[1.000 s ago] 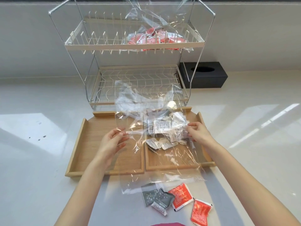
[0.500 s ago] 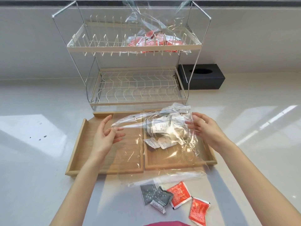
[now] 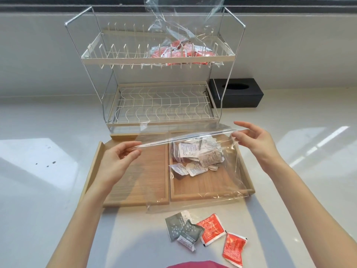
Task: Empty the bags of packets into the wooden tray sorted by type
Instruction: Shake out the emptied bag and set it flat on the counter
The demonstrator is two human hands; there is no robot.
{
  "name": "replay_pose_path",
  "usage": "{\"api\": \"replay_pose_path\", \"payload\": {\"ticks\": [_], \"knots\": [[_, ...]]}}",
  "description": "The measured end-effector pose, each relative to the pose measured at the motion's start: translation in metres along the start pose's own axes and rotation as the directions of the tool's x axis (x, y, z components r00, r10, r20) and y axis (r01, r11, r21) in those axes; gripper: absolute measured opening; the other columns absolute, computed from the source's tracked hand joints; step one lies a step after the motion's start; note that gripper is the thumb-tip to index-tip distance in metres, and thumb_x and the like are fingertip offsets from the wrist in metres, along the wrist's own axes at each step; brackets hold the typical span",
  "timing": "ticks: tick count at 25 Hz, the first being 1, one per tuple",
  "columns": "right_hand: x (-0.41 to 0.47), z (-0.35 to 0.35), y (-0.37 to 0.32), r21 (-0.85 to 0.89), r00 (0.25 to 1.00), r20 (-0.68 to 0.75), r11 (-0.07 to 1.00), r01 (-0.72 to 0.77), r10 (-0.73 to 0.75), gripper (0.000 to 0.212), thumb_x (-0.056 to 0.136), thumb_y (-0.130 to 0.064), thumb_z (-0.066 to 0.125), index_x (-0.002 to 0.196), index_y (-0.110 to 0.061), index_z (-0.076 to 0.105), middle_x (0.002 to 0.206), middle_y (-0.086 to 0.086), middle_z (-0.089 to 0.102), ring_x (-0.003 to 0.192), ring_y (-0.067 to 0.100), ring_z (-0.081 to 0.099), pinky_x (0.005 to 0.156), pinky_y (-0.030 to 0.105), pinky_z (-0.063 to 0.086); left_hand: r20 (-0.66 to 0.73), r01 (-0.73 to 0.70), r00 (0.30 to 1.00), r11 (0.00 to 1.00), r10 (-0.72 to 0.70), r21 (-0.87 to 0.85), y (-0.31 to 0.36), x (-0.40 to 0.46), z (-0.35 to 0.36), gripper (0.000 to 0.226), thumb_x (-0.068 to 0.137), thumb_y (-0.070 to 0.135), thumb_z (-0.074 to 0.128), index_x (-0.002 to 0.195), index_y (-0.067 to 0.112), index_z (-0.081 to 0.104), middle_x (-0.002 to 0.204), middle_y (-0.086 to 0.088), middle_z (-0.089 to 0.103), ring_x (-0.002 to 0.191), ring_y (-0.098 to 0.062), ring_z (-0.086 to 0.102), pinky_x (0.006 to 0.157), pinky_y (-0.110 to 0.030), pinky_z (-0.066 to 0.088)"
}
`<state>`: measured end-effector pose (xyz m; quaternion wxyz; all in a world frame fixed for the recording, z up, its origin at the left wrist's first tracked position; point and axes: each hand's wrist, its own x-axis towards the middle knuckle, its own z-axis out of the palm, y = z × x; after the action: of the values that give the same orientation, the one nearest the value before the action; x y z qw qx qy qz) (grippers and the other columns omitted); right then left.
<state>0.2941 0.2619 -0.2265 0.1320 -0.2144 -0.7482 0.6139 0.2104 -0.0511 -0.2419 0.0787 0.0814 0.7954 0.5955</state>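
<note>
Raised since before, clear bag (image 3: 202, 171) pinched by left hand (image 3: 117, 161) and right hand (image 3: 255, 141); packets' (image 3: 197, 155) print unreadable.

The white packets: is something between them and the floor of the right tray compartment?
Partly. Most white packets are inside the clear bag, so its film separates them from the wooden tray. Left hand and right hand pinch the bag's edge.

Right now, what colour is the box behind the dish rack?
Black, with an oval opening on top; the box shows in the head view.
</note>
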Motion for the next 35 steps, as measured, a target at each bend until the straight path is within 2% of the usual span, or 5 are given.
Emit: {"api": "replay_pose_path", "payload": {"ticks": [6,14,23,29,35], "knots": [[-0.005,0.001,-0.007,-0.238,0.981,0.181,0.965,0.113,-0.070,0.024,0.081,-0.014,0.064,0.103,-0.024,0.064,0.078,-0.010,0.061,0.065,-0.009,0.055,0.070,0.004,0.044,-0.062,-0.075,0.995,0.994,0.080,0.084,0.003,0.001,-0.007,0.023,0.081,0.012,0.062,0.085,0.035,0.061,0.083,0.006,0.065,0.077,-0.011,0.062,0.070,-0.002,0.046],[0.001,-0.002,-0.022,-0.527,0.964,0.016,0.817,0.234,-0.266,0.011,0.082,-0.031,0.063,0.086,-0.023,0.069,0.064,-0.004,0.048,0.061,0.007,0.047,0.058,0.007,0.034,-0.057,-0.121,0.988,0.957,0.140,0.262,0.017,0.007,-0.013,0.011,0.082,0.014,0.061,0.087,0.022,0.066,0.074,0.010,0.064,0.057,0.013,0.060,0.064,0.001,0.044],[0.008,-0.002,-0.065,-0.208,0.924,-0.050,0.909,0.362,-0.380,0.011,0.090,-0.019,0.053,0.085,-0.022,0.063,0.077,-0.005,0.069,0.070,0.003,0.068,0.058,0.014,0.051,-0.216,-0.338,0.885,0.888,0.413,0.312,0.067,0.015,-0.016,0.012,0.085,0.021,0.057,0.092,0.019,0.067,0.055,0.017,0.060,0.054,0.010,0.054,0.059,0.000,0.037],[-0.010,0.009,-0.047,0.067,0.972,-0.091,0.972,0.223,-0.217,0.012,0.086,-0.016,0.058,0.092,-0.019,0.068,0.087,-0.005,0.069,0.083,0.005,0.067,0.073,0.015,0.055,-0.195,-0.239,0.951,0.971,0.239,0.028,0.042,0.000,-0.013,0.021,0.085,0.016,0.057,0.090,0.035,0.064,0.069,0.028,0.069,0.073,0.007,0.065,0.078,-0.011,0.051],[-0.022,0.021,0.019,0.138,0.997,-0.050,0.990,-0.043,0.051,0.018,0.083,0.001,0.058,0.080,-0.016,0.062,0.065,-0.008,0.069,0.059,-0.004,0.063,0.059,0.009,0.052,-0.077,0.118,0.988,0.969,-0.137,-0.218,-0.014,-0.024,0.007,0.012,0.087,0.017,0.052,0.088,0.019,0.064,0.089,0.000,0.066,0.088,-0.012,0.064,0.072,-0.013,0.054]]}}
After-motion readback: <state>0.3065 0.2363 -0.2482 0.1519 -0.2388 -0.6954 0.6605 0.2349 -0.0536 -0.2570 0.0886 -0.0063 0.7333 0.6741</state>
